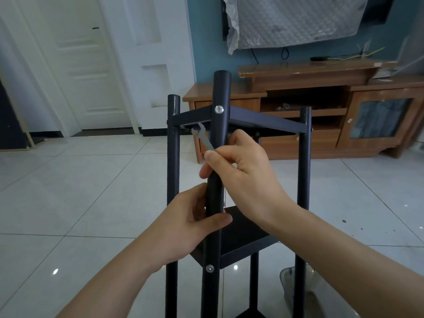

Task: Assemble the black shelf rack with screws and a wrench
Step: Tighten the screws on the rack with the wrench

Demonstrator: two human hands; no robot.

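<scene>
The black shelf rack (263, 121) stands upright on the tiled floor in front of me, with round black posts and square black shelves. A silver screw head (219, 109) shows on the near post at the top shelf, another screw (209, 268) at the lower shelf (245, 232). My left hand (185, 228) grips the near post (220, 88) at mid height. My right hand (243, 166) pinches a small flat grey wrench (203, 137), whose open jaw points up just under the top shelf, left of the near post.
A wooden TV cabinet (321, 111) stands behind the rack against a blue wall, under a covered wall-mounted screen (296, 19). White doors (85, 65) are at the left. A grey bag (296, 292) lies on the floor at the lower right.
</scene>
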